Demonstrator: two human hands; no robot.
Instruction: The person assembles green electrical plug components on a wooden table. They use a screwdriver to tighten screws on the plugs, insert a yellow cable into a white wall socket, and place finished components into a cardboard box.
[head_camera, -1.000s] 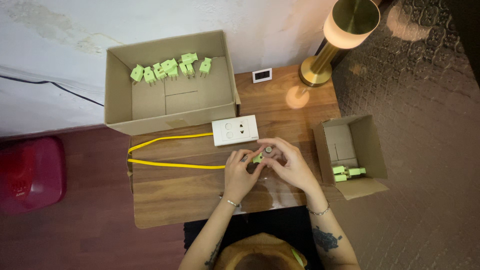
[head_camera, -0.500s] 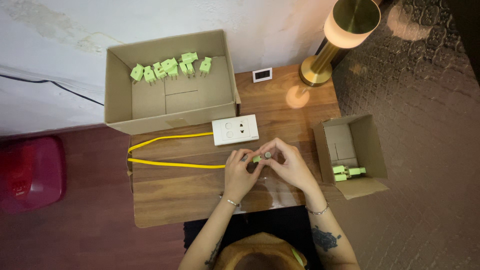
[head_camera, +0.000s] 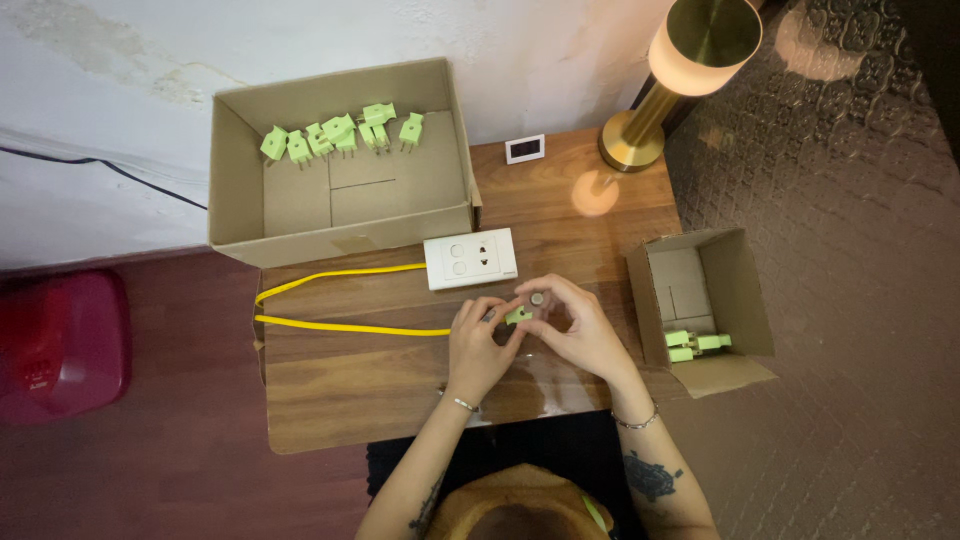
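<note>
My left hand (head_camera: 480, 345) and my right hand (head_camera: 578, 330) meet over the middle of the wooden table (head_camera: 350, 395). Between their fingertips they pinch a small light-green plug (head_camera: 518, 315), mostly hidden by the fingers. A yellow cable (head_camera: 340, 326) runs from the left table edge to my left hand. Just beyond the hands lies a white socket plate (head_camera: 470, 258) with the cable's other run leading to it.
A large open cardboard box (head_camera: 340, 215) at the back left holds several green plugs (head_camera: 340, 132) along its far wall. A smaller open box (head_camera: 705, 300) at the right holds two or three more (head_camera: 695, 345). A brass lamp (head_camera: 680, 70) and a small white display (head_camera: 525, 148) stand behind. A red container (head_camera: 60, 345) sits on the floor left.
Both hands stay in place over the table. The fingers have shifted slightly around the green plug, turning it a little.
</note>
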